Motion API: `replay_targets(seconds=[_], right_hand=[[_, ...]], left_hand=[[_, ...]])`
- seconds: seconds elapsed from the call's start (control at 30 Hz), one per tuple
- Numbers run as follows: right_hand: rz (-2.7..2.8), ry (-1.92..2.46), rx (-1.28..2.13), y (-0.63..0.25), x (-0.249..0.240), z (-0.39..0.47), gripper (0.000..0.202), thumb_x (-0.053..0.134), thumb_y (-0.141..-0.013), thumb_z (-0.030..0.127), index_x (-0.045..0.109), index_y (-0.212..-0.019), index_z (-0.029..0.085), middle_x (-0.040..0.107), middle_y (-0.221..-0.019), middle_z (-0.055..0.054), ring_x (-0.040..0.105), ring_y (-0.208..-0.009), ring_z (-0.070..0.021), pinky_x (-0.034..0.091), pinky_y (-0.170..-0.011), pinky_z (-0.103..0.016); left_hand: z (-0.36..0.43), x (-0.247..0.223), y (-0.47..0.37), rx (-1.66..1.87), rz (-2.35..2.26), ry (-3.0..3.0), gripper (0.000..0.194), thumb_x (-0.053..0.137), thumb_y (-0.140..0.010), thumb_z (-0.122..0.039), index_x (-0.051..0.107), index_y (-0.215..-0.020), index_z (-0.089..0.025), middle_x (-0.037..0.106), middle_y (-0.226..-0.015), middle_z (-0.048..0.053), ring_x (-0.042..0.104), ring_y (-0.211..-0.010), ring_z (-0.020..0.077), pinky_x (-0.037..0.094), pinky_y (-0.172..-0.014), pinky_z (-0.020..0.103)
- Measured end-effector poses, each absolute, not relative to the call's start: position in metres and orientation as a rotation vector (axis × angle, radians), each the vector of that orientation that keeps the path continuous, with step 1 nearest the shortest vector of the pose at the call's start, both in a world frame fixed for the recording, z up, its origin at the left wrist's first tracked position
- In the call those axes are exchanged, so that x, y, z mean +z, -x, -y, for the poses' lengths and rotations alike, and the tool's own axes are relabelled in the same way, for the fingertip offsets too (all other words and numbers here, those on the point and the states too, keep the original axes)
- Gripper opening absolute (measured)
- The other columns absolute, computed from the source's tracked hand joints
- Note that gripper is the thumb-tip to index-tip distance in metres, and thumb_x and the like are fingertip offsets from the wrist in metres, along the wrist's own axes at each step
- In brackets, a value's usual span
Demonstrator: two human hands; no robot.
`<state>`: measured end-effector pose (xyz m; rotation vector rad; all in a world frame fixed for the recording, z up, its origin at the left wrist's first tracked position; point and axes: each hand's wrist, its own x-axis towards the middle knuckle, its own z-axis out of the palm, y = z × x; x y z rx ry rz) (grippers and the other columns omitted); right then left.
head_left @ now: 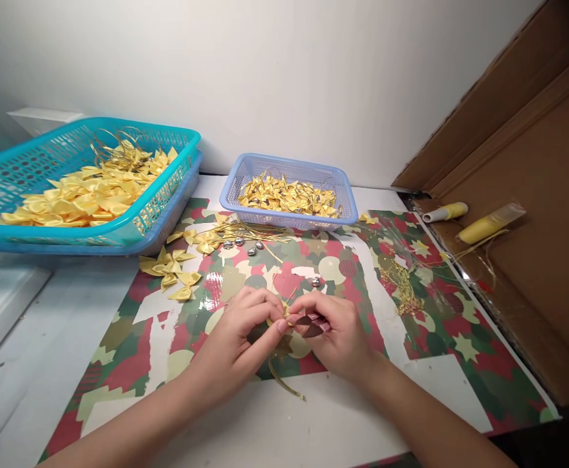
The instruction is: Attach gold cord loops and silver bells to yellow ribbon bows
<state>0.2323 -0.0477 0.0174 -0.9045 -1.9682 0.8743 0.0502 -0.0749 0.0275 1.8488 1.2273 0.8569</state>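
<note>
My left hand [250, 328] and my right hand [340, 328] meet over the table, fingertips pinched together. Between them is a small yellow bow [286, 311], mostly hidden by the fingers. A gold cord [284, 385] hangs in a curve below the left thumb. A dark reddish patch shows inside the curl of my right fingers; whether it is a held object or the printed cover behind, I cannot tell. One silver jingle bell [316, 281] lies just beyond my right hand. Loose yellow satin bows [186, 286] lie to the left, beyond my left hand.
A turquoise basket [167, 188] heaped with yellow bows stands at left. Behind, a lilac basket [289, 221] holds bows with gold cords. Several bells [251, 251] and gold cords [260, 231] lie before it. Gold bits [404, 292] are scattered right, near a cardboard wall [523, 227].
</note>
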Motion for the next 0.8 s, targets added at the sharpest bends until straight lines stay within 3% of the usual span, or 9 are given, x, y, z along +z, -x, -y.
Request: replay_targets(seconds=[0.23,0.5,0.63,0.73,0.8], right_hand=[[2.133,0.758,0.742,-0.237,0.013,0.044,0.011,0.045,-0.084,0.016,0.055,-0.083,0.022,0.055,-0.060,0.004,0.046,-0.051,-0.0103,0.035,-0.052,-0.023],[1.953,1.013,0.991,-0.252,0.025,0.033,0.007,0.043,-0.090,0.022,0.048,-0.085,0.022,0.048,-0.063,0.005,0.039,-0.049,-0.0089,0.031,-0.046,-0.021],[1.857,1.426,0.615,-0.292,0.039,0.009,0.019,0.048,-0.089,0.033,0.050,-0.075,0.020,0.043,-0.057,0.005,0.036,-0.049,-0.0097,0.028,-0.047,-0.022],[1.896,1.806,0.335,-0.313,0.042,-0.004,0.037,0.054,-0.084,0.038,0.040,-0.055,0.020,0.036,-0.047,0.005,0.032,-0.047,-0.0102,0.023,-0.047,-0.025],[1.919,1.917,0.291,-0.313,0.039,-0.006,0.036,0.061,-0.079,0.042,0.045,-0.056,0.020,0.044,-0.048,0.004,0.039,-0.048,-0.0118,0.025,-0.049,-0.024]], left_hand=[[0.077,0.028,-0.049,0.726,-1.202,-1.951,0.027,0.042,-0.097,-0.026,0.062,-0.079,-0.022,0.061,-0.083,0.002,0.049,-0.081,0.0170,0.041,-0.074,0.030],[0.076,0.026,-0.045,0.771,-1.182,-1.927,0.029,0.040,-0.097,-0.025,0.055,-0.072,-0.021,0.060,-0.081,0.002,0.052,-0.084,0.0161,0.044,-0.075,0.028],[0.074,0.026,-0.043,0.829,-1.190,-1.873,0.031,0.039,-0.097,-0.027,0.054,-0.070,-0.021,0.060,-0.080,0.002,0.054,-0.083,0.0157,0.046,-0.072,0.027],[0.070,0.026,-0.039,0.875,-1.258,-1.820,0.032,0.038,-0.096,-0.030,0.055,-0.070,-0.020,0.060,-0.079,0.002,0.056,-0.079,0.0160,0.047,-0.069,0.027],[0.066,0.025,-0.034,0.890,-1.396,-1.771,0.033,0.040,-0.095,-0.033,0.055,-0.069,-0.020,0.059,-0.073,0.001,0.056,-0.070,0.0156,0.046,-0.062,0.027]])
